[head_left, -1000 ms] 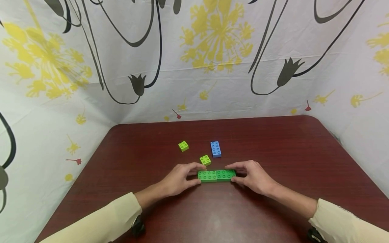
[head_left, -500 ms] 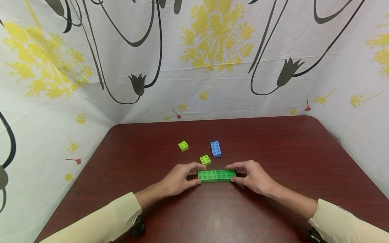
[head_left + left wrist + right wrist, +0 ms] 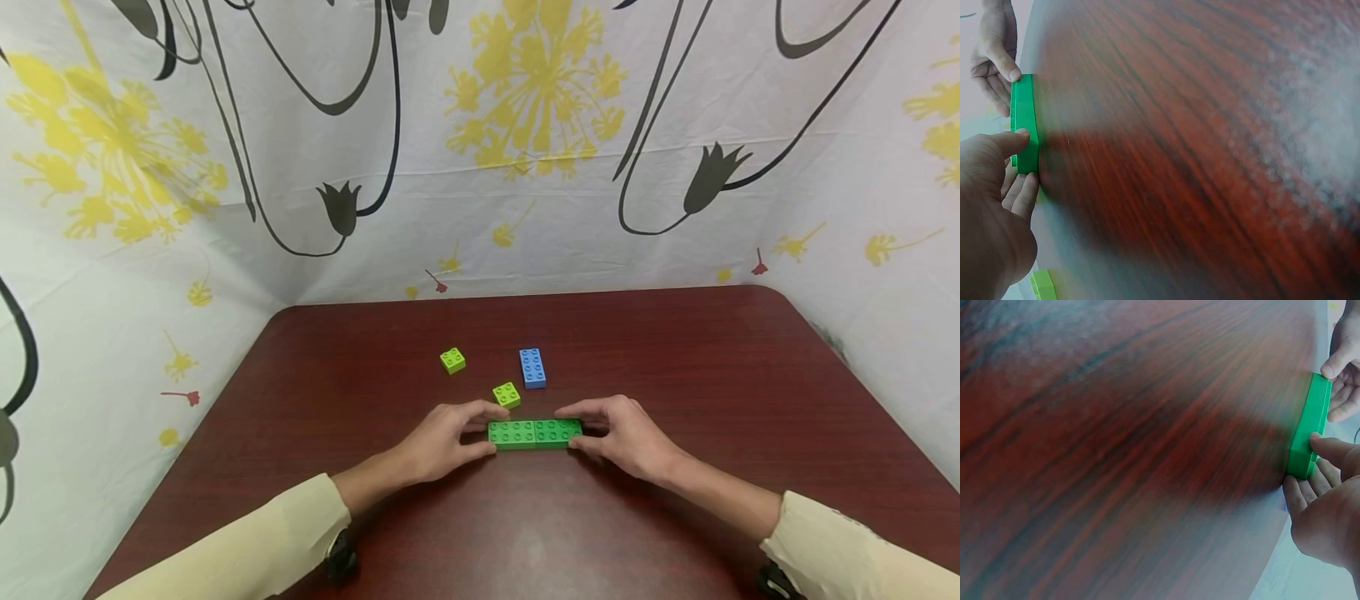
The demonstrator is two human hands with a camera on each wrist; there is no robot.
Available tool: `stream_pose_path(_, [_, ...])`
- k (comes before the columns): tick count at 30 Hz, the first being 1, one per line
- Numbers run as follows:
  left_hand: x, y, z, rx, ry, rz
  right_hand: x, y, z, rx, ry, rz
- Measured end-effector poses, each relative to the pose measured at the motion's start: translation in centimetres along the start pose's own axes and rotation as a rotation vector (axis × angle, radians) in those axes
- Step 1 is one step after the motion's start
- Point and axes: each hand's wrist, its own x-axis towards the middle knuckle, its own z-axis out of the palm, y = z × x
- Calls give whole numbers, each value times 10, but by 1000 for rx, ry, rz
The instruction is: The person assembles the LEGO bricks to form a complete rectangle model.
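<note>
Two green toy building bricks lie end to end on the dark red-brown table, a left green brick (image 3: 512, 435) and a right green brick (image 3: 557, 433), their short ends touching. My left hand (image 3: 442, 442) grips the outer end of the left one, thumb on the near side and fingers behind. At the other end my right hand (image 3: 633, 437) pinches the right one the same way. In the left wrist view the green brick row (image 3: 1025, 112) runs between both hands. The right wrist view shows the row (image 3: 1310, 425) from the opposite side.
Just behind the row lies a small lime brick (image 3: 507, 395). Farther back are another lime brick (image 3: 453, 361) and a long blue brick (image 3: 532, 368). A patterned white cloth (image 3: 540, 233) hangs behind the table (image 3: 360, 350) and along its sides.
</note>
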Motion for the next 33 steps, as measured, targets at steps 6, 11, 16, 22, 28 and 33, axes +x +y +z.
stream_pose_path(6, [0, -1, 0, -4, -2, 3, 0, -1, 0, 7, -4, 10])
stream_pose_path(11, [-1, 1, -1, -10, -4, -5, 0, -2, -1, 19, -8, 4])
stream_pose_path(16, [-2, 1, -2, -18, -3, -4, 2, -5, -4, 37, 32, -14])
stream_pose_path(22, [-3, -1, -2, -16, 2, 5, 8, -11, -8, -45, 124, -16])
stream_pose_path(28, [-5, -2, -2, -13, 5, -1, 23, -13, -6, -139, 160, 16])
stream_pose_path(33, [-5, -2, -2, -10, 9, 0, 35, -13, -2, -116, 141, 64])
